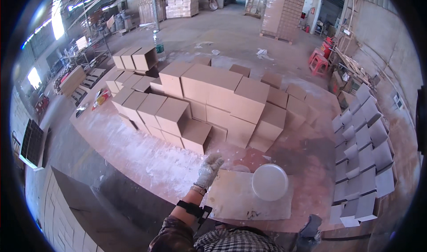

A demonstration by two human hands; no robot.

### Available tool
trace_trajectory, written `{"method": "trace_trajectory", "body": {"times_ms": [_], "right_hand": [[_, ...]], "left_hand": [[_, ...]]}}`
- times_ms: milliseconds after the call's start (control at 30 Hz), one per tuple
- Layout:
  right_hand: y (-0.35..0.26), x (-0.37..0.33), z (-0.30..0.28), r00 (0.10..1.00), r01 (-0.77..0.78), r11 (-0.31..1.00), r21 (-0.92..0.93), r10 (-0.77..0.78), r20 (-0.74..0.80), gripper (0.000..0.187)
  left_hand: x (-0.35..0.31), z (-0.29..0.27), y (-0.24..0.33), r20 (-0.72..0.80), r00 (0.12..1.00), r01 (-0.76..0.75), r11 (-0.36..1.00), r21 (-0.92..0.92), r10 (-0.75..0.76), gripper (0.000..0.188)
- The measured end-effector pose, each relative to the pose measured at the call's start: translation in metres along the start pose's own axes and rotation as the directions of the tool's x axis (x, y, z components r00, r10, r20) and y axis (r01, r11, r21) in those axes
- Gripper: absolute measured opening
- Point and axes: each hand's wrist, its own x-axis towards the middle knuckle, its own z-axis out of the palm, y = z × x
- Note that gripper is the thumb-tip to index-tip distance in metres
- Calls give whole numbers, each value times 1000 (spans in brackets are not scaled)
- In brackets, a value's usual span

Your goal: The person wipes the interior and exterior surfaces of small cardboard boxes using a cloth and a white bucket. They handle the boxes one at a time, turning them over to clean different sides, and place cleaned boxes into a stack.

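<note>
R hand at lower edge, grey, can't tell grip. Rnd wht container on pale sheet. L hand gloved, fingers loosely bent, nothing visible in it, nr plain-faced brn boxes stacked on counter. Wrapped pallet stack far back.

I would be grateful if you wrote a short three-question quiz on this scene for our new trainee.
1. Multiple choice: what lies under the round, whitish, smooth-topped object?
A) a red plastic stool
B) a pale, stained rectangular sheet
C) a wrapped pallet load
2. True or false: the red plastic stools stand nearer the person's left grip, a hand in a pale glove, than the central stack of brown cardboard boxes does.
3. Fill in: the wide strap around the left forearm is ____ in colour.

Key: 1. B; 2. False, the stack is nearer; 3. black.
</note>
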Motion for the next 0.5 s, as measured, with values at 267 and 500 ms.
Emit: {"method": "trace_trajectory", "body": {"times_ms": [267, 500], "right_hand": [[-8, -4, -9, 995, 63, 998, 7, -63, -74, 51], [-1, -22, -26, 987, 86, 996, 35, -80, -140, 50]], "left_hand": [[35, 73, 117, 343, 609, -725, 327, 606, 716, 44], [134, 115, 109, 873, 273, -537, -689, 486, 403, 50]]}}
